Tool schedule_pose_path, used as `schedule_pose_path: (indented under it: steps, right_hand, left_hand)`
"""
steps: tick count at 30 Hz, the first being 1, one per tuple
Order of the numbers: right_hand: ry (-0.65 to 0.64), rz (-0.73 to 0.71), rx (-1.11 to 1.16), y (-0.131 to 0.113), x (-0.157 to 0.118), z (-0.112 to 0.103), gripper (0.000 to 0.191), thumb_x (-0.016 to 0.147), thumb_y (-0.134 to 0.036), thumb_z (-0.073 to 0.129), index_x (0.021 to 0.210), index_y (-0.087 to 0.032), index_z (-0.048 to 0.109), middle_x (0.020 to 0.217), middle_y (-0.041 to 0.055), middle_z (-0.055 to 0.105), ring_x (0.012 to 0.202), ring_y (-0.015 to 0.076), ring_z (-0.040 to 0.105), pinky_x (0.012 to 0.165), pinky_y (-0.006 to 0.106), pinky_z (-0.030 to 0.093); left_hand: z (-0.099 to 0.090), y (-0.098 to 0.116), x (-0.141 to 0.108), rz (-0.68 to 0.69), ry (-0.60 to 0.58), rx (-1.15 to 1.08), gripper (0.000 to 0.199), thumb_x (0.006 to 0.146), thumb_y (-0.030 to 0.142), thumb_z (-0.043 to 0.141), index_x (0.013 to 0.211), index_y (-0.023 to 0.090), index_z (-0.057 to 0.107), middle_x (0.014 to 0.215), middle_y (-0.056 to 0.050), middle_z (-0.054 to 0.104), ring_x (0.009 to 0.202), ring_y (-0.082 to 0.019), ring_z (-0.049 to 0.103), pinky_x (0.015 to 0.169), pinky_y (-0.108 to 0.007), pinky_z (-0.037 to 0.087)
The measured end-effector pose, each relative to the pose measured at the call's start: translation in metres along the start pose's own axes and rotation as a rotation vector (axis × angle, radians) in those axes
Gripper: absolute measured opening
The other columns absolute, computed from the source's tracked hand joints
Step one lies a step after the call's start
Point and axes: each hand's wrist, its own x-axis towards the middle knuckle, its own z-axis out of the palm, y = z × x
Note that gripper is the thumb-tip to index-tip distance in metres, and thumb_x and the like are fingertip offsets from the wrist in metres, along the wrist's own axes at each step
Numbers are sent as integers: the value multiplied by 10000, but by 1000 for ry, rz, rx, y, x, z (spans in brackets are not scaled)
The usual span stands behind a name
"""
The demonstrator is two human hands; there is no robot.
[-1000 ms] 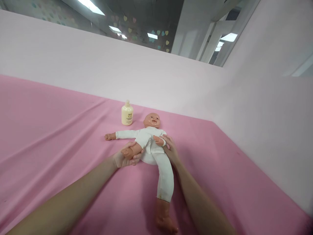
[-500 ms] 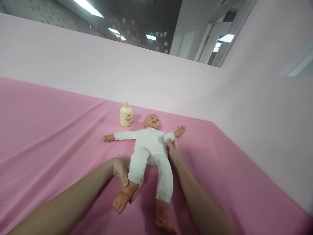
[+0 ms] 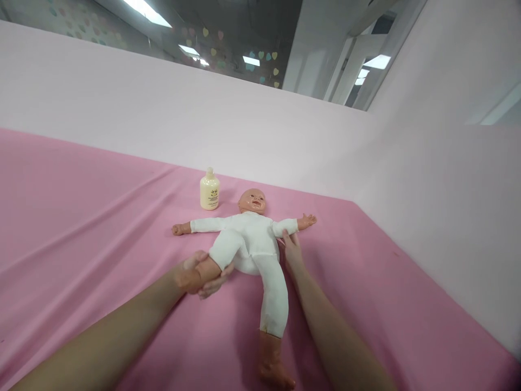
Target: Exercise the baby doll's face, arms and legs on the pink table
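Observation:
A baby doll with a white cloth body lies on its back on the pink sheet, head away from me. My left hand is closed around the doll's lower leg on the left, fingers beneath it, and that leg is raised and bent outward. The doll's other leg stretches straight toward me. My right hand holds the doll's arm on the right near the elbow, thumb showing on the white sleeve; the rest of its fingers are partly hidden. The doll's other arm lies stretched out to the left.
A cream-coloured bottle with dark print stands beside the doll's head. Behind the sheet rises a white wall, with a window above it. Another white wall bounds the right side.
My left hand has lifted the doll's leg up and to the left, bending it. The doll's arm in my right hand has swung slightly outward and down.

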Motion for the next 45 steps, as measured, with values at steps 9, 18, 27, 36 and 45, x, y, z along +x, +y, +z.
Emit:
schedule_pose_path:
  steps: [9,18,27,36,45]
  right_hand:
    - [-311,-401,-702,-6,-6,0,411,932,-260,536,1309,-307,692,1358,66,583,1334,216,504,1211,427,367]
    - [-334,-437,-827,-6,-8,-2,479,940,-194,492,1363,-341,664,1366,59,560,1327,209,476,1197,407,375]
    - [-339,-413,-832,-5,-7,-2,462,945,-218,493,1346,-353,677,1365,55,563,1322,221,468,1206,436,352]
    - [-321,-409,-814,-7,-9,0,448,942,-226,503,1332,-343,689,1354,59,569,1307,217,473,1197,423,360]
    - [-328,-428,-821,-8,-9,-1,429,960,-247,498,1332,-347,688,1360,56,566,1311,212,479,1202,421,357]
  left_hand:
    - [-11,9,12,216,443,-9,539,833,628,650,1014,127,574,611,42,479,422,-69,341,422,-204,288]
    - [-33,3,8,182,526,56,584,809,687,622,1030,149,569,605,52,449,423,-102,327,441,-242,265]
    - [-37,0,3,122,528,100,636,812,735,596,1073,155,604,676,10,510,479,-106,409,497,-261,328]
    - [-32,-1,1,88,504,132,753,781,796,587,1163,148,558,728,5,539,518,-112,437,542,-269,372]
    - [-36,-4,1,122,479,101,697,858,761,537,1182,146,582,749,-5,551,538,-112,471,547,-262,362]
